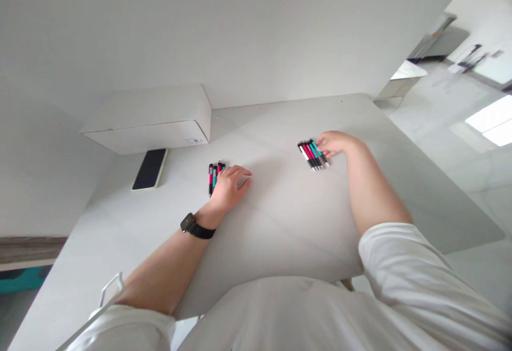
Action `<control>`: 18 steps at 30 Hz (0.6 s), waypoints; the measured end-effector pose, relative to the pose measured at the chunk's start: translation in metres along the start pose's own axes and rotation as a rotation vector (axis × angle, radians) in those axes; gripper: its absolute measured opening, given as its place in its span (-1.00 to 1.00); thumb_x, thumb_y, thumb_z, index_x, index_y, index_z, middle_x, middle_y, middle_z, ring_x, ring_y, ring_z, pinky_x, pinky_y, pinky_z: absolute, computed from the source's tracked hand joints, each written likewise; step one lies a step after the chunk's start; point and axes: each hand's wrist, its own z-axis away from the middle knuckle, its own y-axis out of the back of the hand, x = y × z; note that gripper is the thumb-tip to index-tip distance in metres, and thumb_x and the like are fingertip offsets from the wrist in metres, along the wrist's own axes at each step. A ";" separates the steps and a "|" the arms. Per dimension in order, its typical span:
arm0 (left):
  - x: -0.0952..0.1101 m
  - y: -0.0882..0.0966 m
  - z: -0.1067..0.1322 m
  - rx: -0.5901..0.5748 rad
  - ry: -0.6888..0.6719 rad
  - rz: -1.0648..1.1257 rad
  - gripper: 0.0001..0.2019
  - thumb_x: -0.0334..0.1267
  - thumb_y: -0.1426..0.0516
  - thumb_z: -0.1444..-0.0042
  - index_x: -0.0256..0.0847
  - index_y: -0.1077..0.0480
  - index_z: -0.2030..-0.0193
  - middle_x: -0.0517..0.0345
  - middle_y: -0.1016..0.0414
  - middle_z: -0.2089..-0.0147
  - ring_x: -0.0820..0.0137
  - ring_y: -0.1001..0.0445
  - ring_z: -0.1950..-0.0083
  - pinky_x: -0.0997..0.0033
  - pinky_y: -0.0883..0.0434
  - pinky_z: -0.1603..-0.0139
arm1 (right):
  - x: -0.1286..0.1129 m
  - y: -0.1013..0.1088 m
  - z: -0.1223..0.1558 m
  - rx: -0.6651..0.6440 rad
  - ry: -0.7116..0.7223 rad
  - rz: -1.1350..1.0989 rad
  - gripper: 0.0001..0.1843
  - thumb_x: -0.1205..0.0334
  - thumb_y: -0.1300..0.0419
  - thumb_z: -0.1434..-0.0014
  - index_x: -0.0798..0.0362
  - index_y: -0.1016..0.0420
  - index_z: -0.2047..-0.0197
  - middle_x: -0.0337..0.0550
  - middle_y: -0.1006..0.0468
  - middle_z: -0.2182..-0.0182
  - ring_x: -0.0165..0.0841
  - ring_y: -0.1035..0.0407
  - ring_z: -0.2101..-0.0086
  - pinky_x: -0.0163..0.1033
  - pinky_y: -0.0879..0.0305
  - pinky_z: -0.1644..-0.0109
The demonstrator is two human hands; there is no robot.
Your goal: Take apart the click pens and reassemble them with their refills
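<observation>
Two small groups of red and teal pens lie on a white table (280, 207). My left hand (231, 185), with a black watch on its wrist, rests flat on the table, its fingers stretched out beside the left group of pens (213, 176). My right hand (333, 143) lies against the right end of the right group of pens (312, 154), which sit side by side in a row. Its fingers are curled at the pens; I cannot tell whether they grip one.
A white cardboard box (152, 119) stands at the back left against the wall. A black phone (150, 168) lies in front of it. The table's right edge drops to a pale floor (452, 143).
</observation>
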 end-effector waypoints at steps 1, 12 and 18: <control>0.000 0.000 0.000 -0.002 0.003 -0.003 -0.81 -0.22 -0.15 -0.35 -0.10 -0.56 0.00 0.02 -0.59 -0.03 0.15 -0.53 -0.09 0.00 -0.40 -0.23 | 0.000 0.000 0.001 -0.008 -0.012 -0.009 -0.55 0.29 -0.55 -0.06 0.11 -0.58 0.00 -0.09 -0.62 0.39 -0.27 -0.57 0.38 -0.19 -0.64 0.29; 0.001 -0.001 0.000 -0.010 -0.003 -0.030 -0.81 -0.22 -0.14 -0.36 -0.10 -0.55 -0.02 0.02 -0.59 -0.04 0.14 -0.53 -0.09 0.00 -0.38 -0.23 | -0.008 -0.003 0.010 -0.071 -0.072 -0.034 -0.52 0.38 -0.52 -0.07 0.14 -0.52 -0.05 -0.06 -0.63 0.35 -0.28 -0.58 0.40 -0.17 -0.64 0.25; 0.014 0.006 0.000 -0.004 0.044 -0.196 -0.77 -0.24 -0.11 -0.38 -0.05 -0.49 -0.11 0.00 -0.56 -0.07 0.11 -0.48 -0.12 0.01 -0.32 -0.23 | -0.009 0.000 0.009 0.005 -0.055 0.031 -0.61 0.23 -0.40 -0.24 0.15 -0.51 -0.09 0.00 -0.65 0.33 -0.28 -0.57 0.40 -0.19 -0.58 0.27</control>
